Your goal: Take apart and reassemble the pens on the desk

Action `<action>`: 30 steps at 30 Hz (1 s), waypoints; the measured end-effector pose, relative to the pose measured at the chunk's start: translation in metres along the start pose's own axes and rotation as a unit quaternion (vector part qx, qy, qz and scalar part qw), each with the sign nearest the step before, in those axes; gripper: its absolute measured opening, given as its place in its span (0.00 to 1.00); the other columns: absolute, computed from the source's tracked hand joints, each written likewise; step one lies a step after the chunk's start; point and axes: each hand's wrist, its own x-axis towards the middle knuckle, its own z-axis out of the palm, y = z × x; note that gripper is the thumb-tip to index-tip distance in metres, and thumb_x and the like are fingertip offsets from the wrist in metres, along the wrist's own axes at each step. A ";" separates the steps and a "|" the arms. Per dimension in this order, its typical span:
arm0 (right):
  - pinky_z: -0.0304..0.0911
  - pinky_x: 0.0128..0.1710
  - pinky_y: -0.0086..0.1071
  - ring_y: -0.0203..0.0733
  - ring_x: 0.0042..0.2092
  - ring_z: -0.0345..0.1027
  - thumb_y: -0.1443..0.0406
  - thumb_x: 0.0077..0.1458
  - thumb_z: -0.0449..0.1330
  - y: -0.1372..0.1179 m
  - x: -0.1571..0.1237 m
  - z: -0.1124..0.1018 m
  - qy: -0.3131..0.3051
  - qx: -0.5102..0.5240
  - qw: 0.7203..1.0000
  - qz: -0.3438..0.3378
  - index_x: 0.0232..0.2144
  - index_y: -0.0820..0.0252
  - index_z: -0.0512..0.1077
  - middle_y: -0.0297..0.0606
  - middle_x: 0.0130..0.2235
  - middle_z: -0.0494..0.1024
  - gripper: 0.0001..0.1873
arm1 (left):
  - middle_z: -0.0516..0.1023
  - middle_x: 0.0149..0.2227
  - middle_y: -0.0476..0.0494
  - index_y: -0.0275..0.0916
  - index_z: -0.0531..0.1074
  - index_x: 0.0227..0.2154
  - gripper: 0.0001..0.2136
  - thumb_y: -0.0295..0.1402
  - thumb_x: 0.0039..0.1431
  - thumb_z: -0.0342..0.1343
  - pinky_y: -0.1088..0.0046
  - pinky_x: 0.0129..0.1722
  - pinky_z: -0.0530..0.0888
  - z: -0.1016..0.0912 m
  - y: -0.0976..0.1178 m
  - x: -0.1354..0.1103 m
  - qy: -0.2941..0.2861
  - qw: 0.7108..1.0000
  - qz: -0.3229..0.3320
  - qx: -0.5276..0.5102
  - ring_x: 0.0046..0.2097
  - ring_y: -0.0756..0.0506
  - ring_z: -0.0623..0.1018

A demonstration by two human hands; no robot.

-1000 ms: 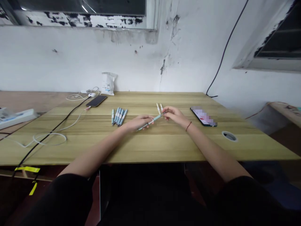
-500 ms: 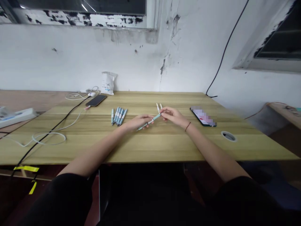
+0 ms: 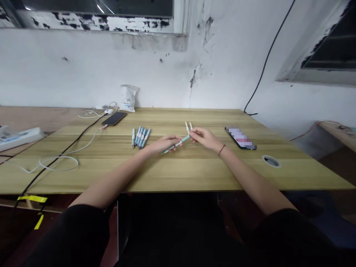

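My left hand and my right hand hover over the wooden table, facing each other. A slim pale blue pen runs between them, its lower part in my left fingers and its upper end at my right fingertips. Two cream-coloured pen tips stick up just beyond my right fingers; what they belong to is partly hidden. To the left of my left hand, several matching pale blue pens lie side by side on the table.
A dark phone with a white cable lies at the back left, and a second phone with a pixelated screen lies to the right. A black cable crosses the left of the table. A cable grommet sits near the right side, and a white bag stands against the wall.
My hands stay almost in place around the pen, with only a slight shift of the fingers. The whole view has drifted a little.
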 end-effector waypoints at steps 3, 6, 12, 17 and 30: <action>0.62 0.30 0.30 0.35 0.27 0.64 0.51 0.55 0.53 0.002 0.001 0.000 0.000 -0.061 0.998 -0.007 0.26 0.61 0.67 0.34 0.25 0.70 0.19 | 0.73 0.37 0.44 0.37 0.73 0.42 0.15 0.38 0.52 0.57 0.80 0.21 0.61 0.000 0.000 0.000 -0.001 1.000 -0.010 -0.006 0.26 0.55 0.67; 0.62 0.30 0.31 0.36 0.27 0.64 0.52 0.56 0.53 0.004 0.000 -0.001 0.005 -0.071 0.997 -0.019 0.27 0.61 0.68 0.34 0.24 0.70 0.18 | 0.73 0.36 0.45 0.37 0.73 0.40 0.14 0.38 0.52 0.56 0.81 0.21 0.60 0.000 0.002 -0.001 -0.002 1.000 -0.012 -0.012 0.27 0.55 0.67; 0.66 0.33 0.33 0.38 0.33 0.68 0.59 0.51 0.60 0.002 -0.001 -0.003 0.008 0.022 0.999 -0.026 0.38 0.58 0.68 0.36 0.33 0.74 0.13 | 0.73 0.38 0.44 0.37 0.73 0.39 0.13 0.37 0.52 0.56 0.81 0.22 0.60 0.001 0.004 -0.002 0.000 1.000 -0.011 -0.013 0.27 0.55 0.67; 0.64 0.32 0.33 0.37 0.31 0.67 0.59 0.51 0.59 -0.003 -0.002 -0.004 0.007 0.008 1.000 -0.020 0.34 0.59 0.69 0.36 0.31 0.73 0.11 | 0.73 0.37 0.44 0.37 0.73 0.40 0.14 0.38 0.52 0.57 0.80 0.21 0.60 0.001 0.004 -0.002 0.000 1.000 -0.015 -0.005 0.27 0.55 0.67; 0.68 0.35 0.34 0.37 0.35 0.68 0.56 0.48 0.62 -0.006 -0.004 -0.007 -0.013 0.030 0.999 -0.012 0.40 0.58 0.67 0.39 0.38 0.73 0.18 | 0.73 0.36 0.45 0.37 0.74 0.39 0.14 0.38 0.51 0.57 0.80 0.21 0.60 0.000 0.005 -0.002 -0.008 1.000 -0.006 -0.001 0.27 0.55 0.68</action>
